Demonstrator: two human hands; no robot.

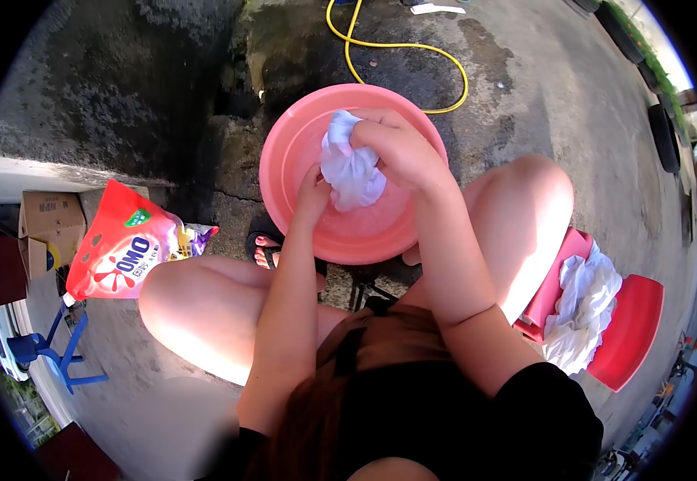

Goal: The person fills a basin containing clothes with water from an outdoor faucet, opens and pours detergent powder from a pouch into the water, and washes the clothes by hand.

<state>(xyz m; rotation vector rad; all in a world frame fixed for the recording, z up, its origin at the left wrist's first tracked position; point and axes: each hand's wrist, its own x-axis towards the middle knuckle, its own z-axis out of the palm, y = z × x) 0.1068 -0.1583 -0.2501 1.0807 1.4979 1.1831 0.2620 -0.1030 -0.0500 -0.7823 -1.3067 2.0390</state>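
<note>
A crumpled white cloth is held above the pink basin between my two hands. My right hand is closed on its upper right side, with the fingers partly hidden by the folds. At the lower left edge of the cloth, my left hand pinches the fabric, and its fingertips are partly covered. Shallow water, pinkish against the plastic, seems to lie in the bottom of the basin.
A red OMO detergent bag stands at left, near a cardboard box and a blue stool. A yellow hose loops behind the basin. White laundry lies at right over red plastic pieces.
</note>
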